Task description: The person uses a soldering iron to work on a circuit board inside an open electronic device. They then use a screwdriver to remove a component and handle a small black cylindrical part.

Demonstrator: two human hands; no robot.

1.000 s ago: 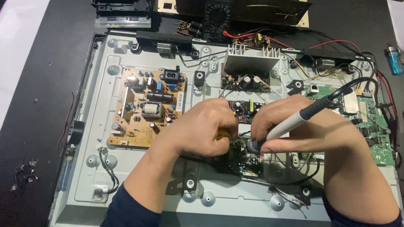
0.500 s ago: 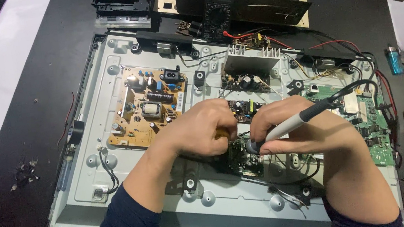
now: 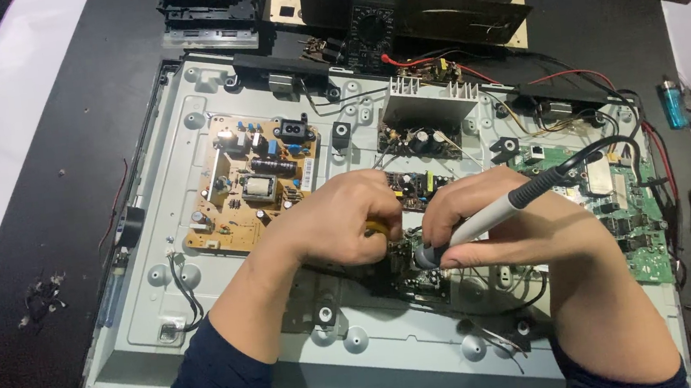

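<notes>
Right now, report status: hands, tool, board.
Right hand gripping soldering iron, tip down on small dark board. Left hand closed beside it, something yellow in its fingers. Loose wires lie just below the work spot.

I see a matt grey metal chassis (image 3: 230, 317), a tan board (image 3: 254, 182), a ribbed bright-metal heatsink (image 3: 429, 108), and a smooth plastic soldering iron (image 3: 493, 217).

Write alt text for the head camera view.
Over an opened flat-screen chassis, the right hand holds a grey soldering iron tip-down on a small dark circuit board; the left hand pinches something yellow beside it. A tan power board lies left, a green board right.
</notes>
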